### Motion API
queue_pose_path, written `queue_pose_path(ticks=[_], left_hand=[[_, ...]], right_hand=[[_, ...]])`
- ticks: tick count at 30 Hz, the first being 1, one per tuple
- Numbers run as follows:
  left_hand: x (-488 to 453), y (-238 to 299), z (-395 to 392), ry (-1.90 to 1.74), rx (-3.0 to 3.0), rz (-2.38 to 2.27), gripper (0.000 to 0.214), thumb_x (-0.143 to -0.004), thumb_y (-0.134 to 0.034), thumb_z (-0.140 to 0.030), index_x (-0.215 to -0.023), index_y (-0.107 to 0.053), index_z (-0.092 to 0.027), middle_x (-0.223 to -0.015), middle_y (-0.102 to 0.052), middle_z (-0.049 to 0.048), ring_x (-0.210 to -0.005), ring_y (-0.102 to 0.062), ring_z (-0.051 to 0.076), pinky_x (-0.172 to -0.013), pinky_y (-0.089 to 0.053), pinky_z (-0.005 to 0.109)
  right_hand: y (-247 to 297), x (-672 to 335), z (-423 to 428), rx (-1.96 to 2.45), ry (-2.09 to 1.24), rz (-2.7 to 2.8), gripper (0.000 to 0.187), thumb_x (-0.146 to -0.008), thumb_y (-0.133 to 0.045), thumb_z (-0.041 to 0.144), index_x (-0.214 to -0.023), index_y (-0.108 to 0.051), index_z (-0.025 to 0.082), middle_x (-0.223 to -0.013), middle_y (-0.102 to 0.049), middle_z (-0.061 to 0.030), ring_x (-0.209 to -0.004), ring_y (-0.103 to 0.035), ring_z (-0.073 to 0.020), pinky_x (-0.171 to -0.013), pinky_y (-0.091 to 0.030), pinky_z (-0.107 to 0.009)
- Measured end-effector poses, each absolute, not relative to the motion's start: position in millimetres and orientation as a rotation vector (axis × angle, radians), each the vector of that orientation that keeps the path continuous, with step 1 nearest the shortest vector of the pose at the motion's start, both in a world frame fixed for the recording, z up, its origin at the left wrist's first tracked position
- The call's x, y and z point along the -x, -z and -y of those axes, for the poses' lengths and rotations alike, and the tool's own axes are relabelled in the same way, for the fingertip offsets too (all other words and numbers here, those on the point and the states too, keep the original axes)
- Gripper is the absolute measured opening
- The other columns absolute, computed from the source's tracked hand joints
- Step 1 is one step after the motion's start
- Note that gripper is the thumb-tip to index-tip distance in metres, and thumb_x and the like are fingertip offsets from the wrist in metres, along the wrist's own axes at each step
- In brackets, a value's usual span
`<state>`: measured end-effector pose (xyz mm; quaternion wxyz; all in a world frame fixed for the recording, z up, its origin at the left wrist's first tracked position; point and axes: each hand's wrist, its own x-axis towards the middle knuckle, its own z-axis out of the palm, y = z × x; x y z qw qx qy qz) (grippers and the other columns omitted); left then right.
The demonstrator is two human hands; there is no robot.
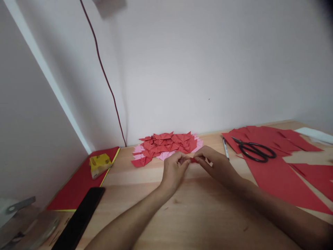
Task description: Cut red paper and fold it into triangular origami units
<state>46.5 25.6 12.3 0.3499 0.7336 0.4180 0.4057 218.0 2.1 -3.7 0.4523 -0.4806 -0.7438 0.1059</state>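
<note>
Red paper piece [193, 160] sits between my left hand [174, 170] and right hand [214, 162], over the wooden table [130, 187]. Loose red sheets [281, 182] spread out to my right, and a heap of folded red and pink papers [168, 143] lies just beyond my hands. Black-handled scissors [242, 143] rest on the sheets, with a pen [225, 149] near them. My fingertips pinch the piece from either side.
</note>
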Motion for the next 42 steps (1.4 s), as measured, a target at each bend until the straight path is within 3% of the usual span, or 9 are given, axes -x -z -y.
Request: queue_pose_path(ticks=[7, 11, 15, 20, 28, 34, 42], left_hand=[[-53, 13, -20, -1.000, -1.696, -1.083, 0.014, -0.080, -0.057, -0.025, -0.076, -0.063, -0.014, -0.066, -0.058, -0.0005, -0.056, -0.046, 0.009, -0.053, -0.034, 0.020], [-51, 18, -21, -0.781, -1.413, -0.937, 0.034, -0.086, -0.049, -0.044, -0.084, -0.060, -0.012, -0.050, -0.053, -0.0020, -0.038, -0.046, 0.008, -0.039, -0.030, 0.019], [-52, 16, -27, -0.772, -1.256, -0.865, 0.043, -0.081, -0.055, -0.054, -0.090, -0.058, -0.011, -0.055, -0.059, 0.0013, -0.041, -0.055, 0.012, -0.036, -0.037, 0.018], [-49, 14, -31, -0.677, -1.186, -0.855, 0.046, -0.072, -0.066, -0.054, -0.080, -0.060, -0.009, -0.051, -0.059, 0.0026, -0.039, -0.057, 0.013, -0.035, -0.038, 0.018], [-35, 11, -42, -0.443, -0.991, -0.745, 0.040, -0.065, -0.078, -0.042, -0.080, -0.064, -0.007, -0.066, -0.065, 0.0056, -0.051, -0.063, 0.012, -0.041, -0.043, 0.017], [-38, 12, -38, -0.491, -0.991, -0.778, 0.041, -0.064, -0.077, -0.043, -0.074, -0.063, -0.006, -0.062, -0.063, 0.0052, -0.047, -0.061, 0.011, -0.039, -0.041, 0.016], [-45, 16, -32, -0.639, -1.006, -0.760, 0.038, -0.069, -0.074, -0.040, -0.086, -0.066, -0.007, -0.076, -0.068, 0.0089, -0.055, -0.064, 0.012, -0.046, -0.045, 0.017]], right_hand=[[13, -231, -9, 1.173, -0.166, 1.854, 0.016, -0.093, -0.045, 0.021, -0.081, -0.056, 0.020, -0.079, -0.059, -0.0032, -0.076, -0.055, -0.0161, -0.068, -0.042, -0.028], [18, -229, -8, 1.149, -0.174, 1.908, 0.015, -0.092, -0.047, 0.020, -0.082, -0.058, 0.021, -0.081, -0.060, -0.0033, -0.077, -0.056, -0.0157, -0.070, -0.044, -0.028], [23, -229, -8, 1.080, -0.063, 2.021, 0.017, -0.092, -0.047, 0.017, -0.085, -0.061, 0.021, -0.083, -0.063, -0.0047, -0.078, -0.057, -0.0160, -0.070, -0.045, -0.029], [25, -230, -5, 1.034, -0.014, 2.104, 0.016, -0.090, -0.049, 0.013, -0.091, -0.062, 0.022, -0.089, -0.065, -0.0036, -0.078, -0.057, -0.0147, -0.071, -0.045, -0.028], [14, -227, 1, 0.874, 0.086, 2.170, 0.016, -0.090, -0.052, 0.013, -0.098, -0.063, 0.022, -0.089, -0.065, -0.0041, -0.083, -0.058, -0.0158, -0.075, -0.047, -0.030], [10, -225, 4, 0.836, 0.054, 2.170, 0.017, -0.091, -0.049, 0.015, -0.100, -0.062, 0.022, -0.089, -0.065, -0.0044, -0.082, -0.058, -0.0158, -0.074, -0.048, -0.030], [17, -226, 1, 0.975, 0.045, 2.110, 0.019, -0.089, -0.048, 0.013, -0.094, -0.064, 0.022, -0.089, -0.062, -0.0041, -0.083, -0.057, -0.0164, -0.072, -0.049, -0.028]])
